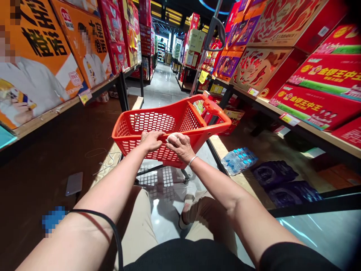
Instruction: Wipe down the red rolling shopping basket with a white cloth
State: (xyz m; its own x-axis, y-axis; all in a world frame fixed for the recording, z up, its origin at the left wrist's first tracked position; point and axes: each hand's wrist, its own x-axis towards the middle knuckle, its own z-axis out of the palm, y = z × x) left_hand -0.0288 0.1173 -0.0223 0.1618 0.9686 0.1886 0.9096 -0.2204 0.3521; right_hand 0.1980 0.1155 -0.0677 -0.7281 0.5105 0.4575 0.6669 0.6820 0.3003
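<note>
An orange-red plastic shopping cart (pixel 149 121) stands sideways across the aisle in front of me, its handle on the right. My left hand (pixel 151 141) is at its near rim, the fingers hooked over the edge and the thumb on the outer side. Just to the right, my right hand (pixel 182 146) is closed on a crumpled white wad, a cloth or tissue (pixel 172 137), pressed against the same rim. The fingers partly hide the wad. The part of the basket that shows holds no goods.
Shelves flank the aisle: orange cartons (pixel 81 41) left, red gift boxes (pixel 324 82) right. Low at right lies a pack of water bottles (pixel 239 160). A phone-like slab (pixel 74 183) and white cable (pixel 105 164) lie at left. A pole with a grey handle (pixel 216 34) stands behind the cart.
</note>
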